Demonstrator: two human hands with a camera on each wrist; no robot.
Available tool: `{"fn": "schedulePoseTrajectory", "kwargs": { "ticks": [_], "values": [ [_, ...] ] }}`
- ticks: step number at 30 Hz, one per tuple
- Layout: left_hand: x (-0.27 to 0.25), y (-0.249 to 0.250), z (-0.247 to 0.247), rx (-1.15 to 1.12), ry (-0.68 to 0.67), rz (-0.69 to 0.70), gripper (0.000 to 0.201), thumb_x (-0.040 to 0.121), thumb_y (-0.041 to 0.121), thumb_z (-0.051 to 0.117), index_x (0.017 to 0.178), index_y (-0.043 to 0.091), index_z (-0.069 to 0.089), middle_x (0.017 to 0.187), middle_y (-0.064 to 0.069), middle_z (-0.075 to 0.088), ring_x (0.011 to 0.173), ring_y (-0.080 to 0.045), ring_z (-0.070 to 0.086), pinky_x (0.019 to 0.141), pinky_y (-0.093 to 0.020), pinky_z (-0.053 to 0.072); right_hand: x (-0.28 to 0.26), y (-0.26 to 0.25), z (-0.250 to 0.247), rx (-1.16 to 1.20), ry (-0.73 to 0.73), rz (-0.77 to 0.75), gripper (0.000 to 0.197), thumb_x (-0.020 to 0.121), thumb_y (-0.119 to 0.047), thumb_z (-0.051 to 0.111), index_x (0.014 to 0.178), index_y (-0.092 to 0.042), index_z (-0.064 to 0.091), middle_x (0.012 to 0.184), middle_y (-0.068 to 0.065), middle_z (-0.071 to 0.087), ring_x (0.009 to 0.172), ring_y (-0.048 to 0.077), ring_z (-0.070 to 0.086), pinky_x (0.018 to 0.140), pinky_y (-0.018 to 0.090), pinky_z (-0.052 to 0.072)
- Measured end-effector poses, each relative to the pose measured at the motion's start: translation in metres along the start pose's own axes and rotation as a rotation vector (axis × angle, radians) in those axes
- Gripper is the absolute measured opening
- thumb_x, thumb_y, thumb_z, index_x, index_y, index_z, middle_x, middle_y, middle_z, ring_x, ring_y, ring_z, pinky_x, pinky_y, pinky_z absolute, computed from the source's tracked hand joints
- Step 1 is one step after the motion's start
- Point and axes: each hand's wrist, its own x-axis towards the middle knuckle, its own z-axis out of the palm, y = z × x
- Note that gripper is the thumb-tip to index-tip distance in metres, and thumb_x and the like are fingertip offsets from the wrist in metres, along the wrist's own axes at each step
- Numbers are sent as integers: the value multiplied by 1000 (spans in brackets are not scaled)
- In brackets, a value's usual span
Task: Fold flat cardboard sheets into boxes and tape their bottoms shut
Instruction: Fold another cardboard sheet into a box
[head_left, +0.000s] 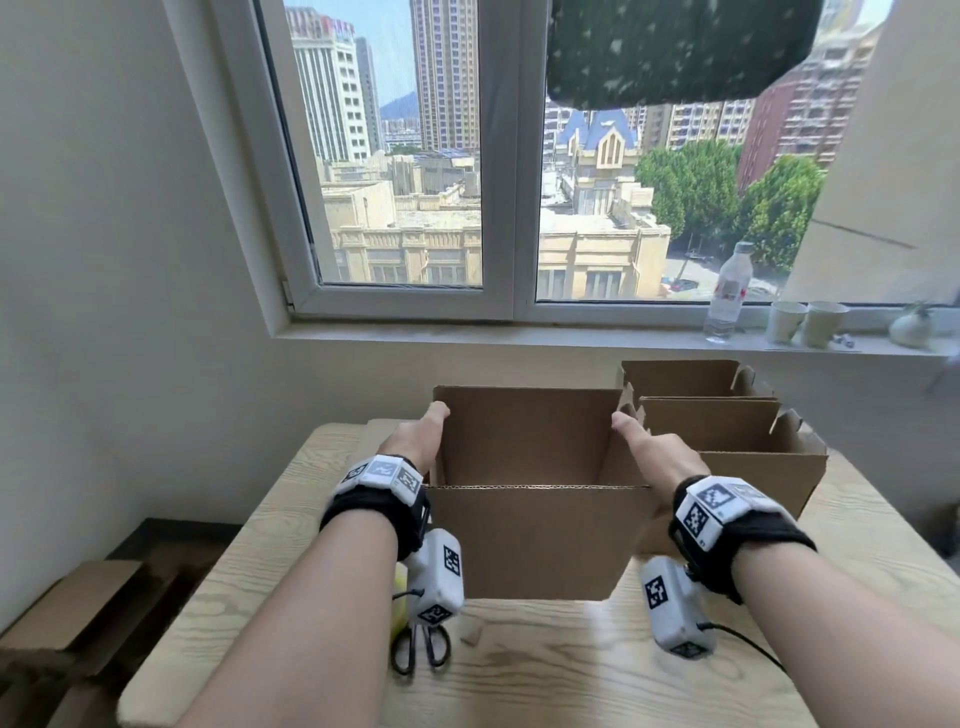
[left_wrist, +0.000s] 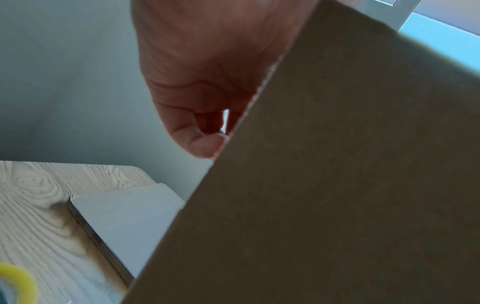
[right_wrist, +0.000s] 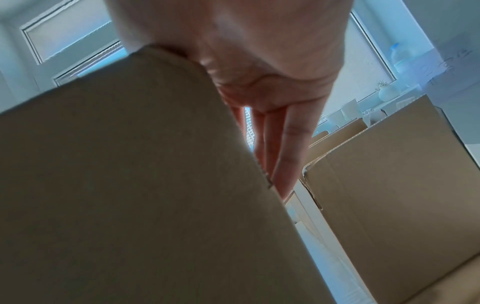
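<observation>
An open-topped brown cardboard box (head_left: 530, 540) hangs a little above the wooden table (head_left: 571, 675) between my two hands. My left hand (head_left: 415, 436) is at the box's left wall. In the left wrist view its fingers (left_wrist: 205, 144) are curled beside the cardboard edge (left_wrist: 311, 185). My right hand (head_left: 649, 452) lies along the right wall. Its fingers (right_wrist: 285, 148) are straight and pressed flat against the cardboard (right_wrist: 130, 185). The box's bottom is hidden from me.
Two more open boxes (head_left: 753, 467) (head_left: 691, 379) stand behind on the right. Scissors (head_left: 421, 649) and a yellow tape roll (left_wrist: 15, 281) lie at the table's front left. Flat sheets (left_wrist: 124, 222) lie under the box's left side. A bottle (head_left: 727, 291) and cups (head_left: 805, 322) stand on the windowsill.
</observation>
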Motion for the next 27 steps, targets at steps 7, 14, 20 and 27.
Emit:
{"fn": "schedulePoseTrajectory", "kwargs": {
  "ticks": [7,14,20,27],
  "values": [
    [7,-4,9,-31,-61,-77,65,69,58,44,115,15,58,109,-14,61,105,-33,63,99,-49,46,4,4,2,-96,-47,94,77,95,-63,24,143,-6,41,148,17,40,135,33,39,111,37,28],
    [6,-21,21,153,-76,-69,46,88,43,49,117,8,58,115,-19,62,106,-34,60,96,-39,48,4,20,20,-179,-41,133,71,99,-56,19,140,-4,44,144,18,45,132,33,43,105,35,31],
    [10,-29,28,147,-36,-7,40,89,41,43,95,6,62,91,-15,67,89,-32,66,89,-39,52,5,24,25,-264,34,68,61,101,-48,24,127,-4,55,132,19,56,121,35,52,96,35,38],
    [13,-29,30,51,28,121,24,84,25,49,108,28,51,79,-4,69,64,-26,68,66,-34,59,-4,17,35,-430,221,-182,12,92,-9,38,100,-14,30,107,13,62,98,40,59,73,36,36]
  ]
}}
